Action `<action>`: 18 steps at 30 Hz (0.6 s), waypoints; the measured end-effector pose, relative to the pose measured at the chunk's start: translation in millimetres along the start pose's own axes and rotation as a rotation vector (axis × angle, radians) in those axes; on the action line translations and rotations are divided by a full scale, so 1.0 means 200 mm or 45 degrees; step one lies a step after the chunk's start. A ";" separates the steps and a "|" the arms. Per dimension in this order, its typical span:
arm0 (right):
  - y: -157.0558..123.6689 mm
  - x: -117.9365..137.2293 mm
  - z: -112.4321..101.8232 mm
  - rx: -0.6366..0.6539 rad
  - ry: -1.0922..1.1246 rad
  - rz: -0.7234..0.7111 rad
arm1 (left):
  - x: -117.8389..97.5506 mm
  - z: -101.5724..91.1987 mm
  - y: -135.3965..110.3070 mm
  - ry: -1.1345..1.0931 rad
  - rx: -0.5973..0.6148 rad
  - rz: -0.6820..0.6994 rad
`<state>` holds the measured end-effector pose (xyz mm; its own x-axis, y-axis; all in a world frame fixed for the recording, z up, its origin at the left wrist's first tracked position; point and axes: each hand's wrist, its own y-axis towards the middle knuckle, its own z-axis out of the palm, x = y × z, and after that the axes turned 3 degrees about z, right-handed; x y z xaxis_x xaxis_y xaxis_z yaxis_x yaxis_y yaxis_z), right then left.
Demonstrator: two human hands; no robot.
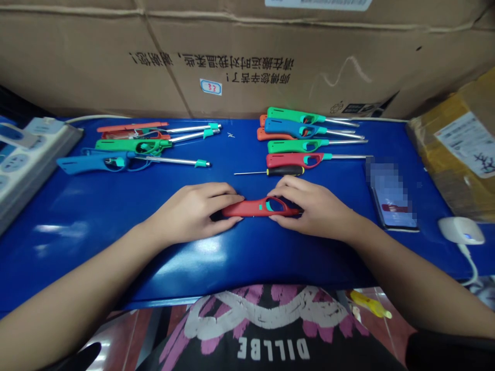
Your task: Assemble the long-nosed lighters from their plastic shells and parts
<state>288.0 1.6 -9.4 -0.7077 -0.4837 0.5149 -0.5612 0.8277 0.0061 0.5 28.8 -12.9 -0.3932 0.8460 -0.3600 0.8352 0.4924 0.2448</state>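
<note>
A red long-necked gas lighter body with turquoise inner parts lies across the middle of the blue table. My left hand pinches its left end between thumb and fingers. Around the trigger-loop end, my right hand closes with thumb and fingertips and hides that end. Just beyond the lighter rests a screwdriver with a black and yellow handle, its shaft pointing left. Farther right lie several lighters with silver tubes, among them a red lighter and a blue lighter.
At the left are a blue lighter and a green lighter, their casings apart. Tiny metal pieces lie mid-table. A phone, a white device and a taped carton stand right; a power strip left; a large cardboard box behind.
</note>
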 end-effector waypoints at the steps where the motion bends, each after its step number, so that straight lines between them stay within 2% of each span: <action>1: 0.00 0.00 0.00 -0.002 -0.003 -0.009 | 0.00 0.00 0.00 0.006 0.000 -0.002; 14: -0.01 -0.01 0.01 0.033 0.044 0.034 | -0.01 0.00 0.00 -0.218 0.021 -0.200; 18: -0.01 -0.01 0.01 0.023 0.082 0.032 | -0.02 0.00 0.01 -0.320 -0.026 -0.257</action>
<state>288.4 0.4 -12.2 -0.6930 -0.4433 0.5685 -0.5519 0.8336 -0.0227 4.3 26.4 -11.8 -0.4412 0.6551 -0.6134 0.7410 0.6515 0.1627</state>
